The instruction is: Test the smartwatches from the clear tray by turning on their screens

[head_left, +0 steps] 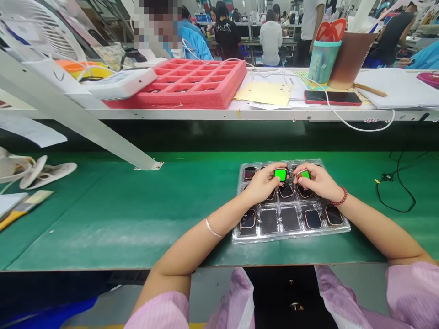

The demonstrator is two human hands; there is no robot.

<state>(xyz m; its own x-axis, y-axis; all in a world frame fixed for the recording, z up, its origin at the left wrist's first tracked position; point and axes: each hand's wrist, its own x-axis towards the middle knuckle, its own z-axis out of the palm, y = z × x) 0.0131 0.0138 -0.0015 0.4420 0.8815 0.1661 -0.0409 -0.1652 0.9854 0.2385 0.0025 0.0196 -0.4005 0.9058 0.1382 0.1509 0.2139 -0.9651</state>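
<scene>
Both hands are raised over a clear plastic tray (270,238) on the green bench, each with a smartwatch body without a strap. My left hand (263,184) is closed on one smartwatch (280,174), its screen lit bright green. In my right hand (318,182), the fingers pinch a second smartwatch (303,174); its screen also shows green, partly covered by the thumb. Below them, dark-screened watches with gold rims lie in several tray pockets, such as the watch (313,219) in the front row. Two front pockets (269,221) hold no watch. My hands hide part of the back rows.
A shelf (192,114) crosses above the bench, bearing a red foam tray (219,93), a phone (332,98) and a teal cup (322,61). A slanted white post (103,132) stands left. A brush (25,208) lies far left, a black cable (398,183) right. People sit beyond.
</scene>
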